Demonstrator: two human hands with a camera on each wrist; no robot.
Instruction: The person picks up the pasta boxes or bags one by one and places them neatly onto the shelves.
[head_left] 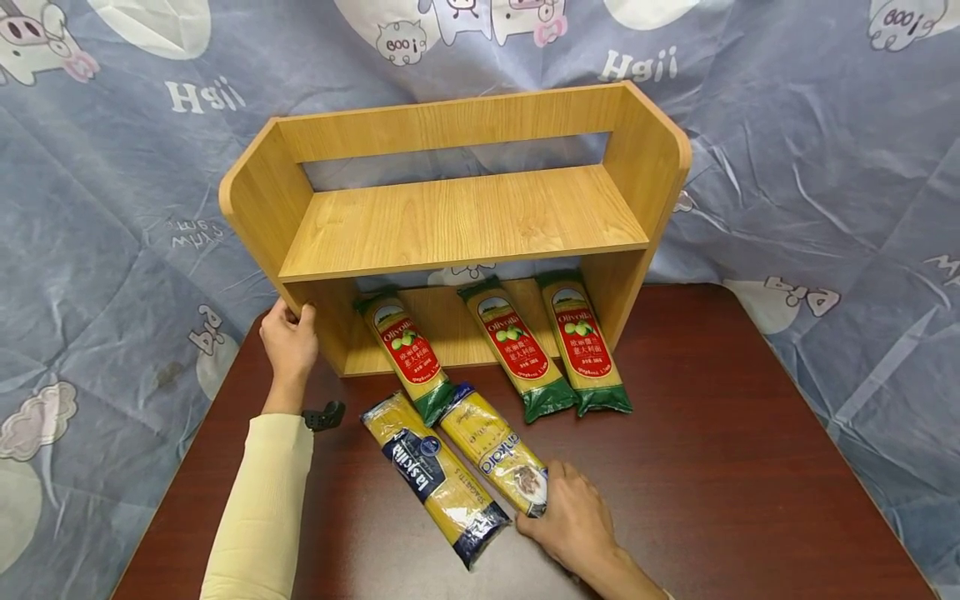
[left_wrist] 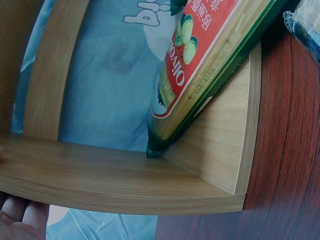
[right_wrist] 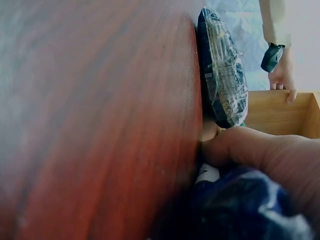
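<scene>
where right hand (head_left: 572, 518) grips, packet (head_left: 491, 450) ends; remainder (yellow) points toward shelf (head_left: 465, 218).

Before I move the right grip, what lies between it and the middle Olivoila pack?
Head view: only bare dark tabletop separates the right grip from the middle Olivoila pack; the held yellow pack lies left of that stretch.

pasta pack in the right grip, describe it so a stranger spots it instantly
Find the wooden shelf on the red table. Fully in front are two packs; the pasta pack is the right one, its near end in the right grip. Large blue lettering and a brown picture set it apart from the navy-labelled pack and the red-labelled packs.
</scene>
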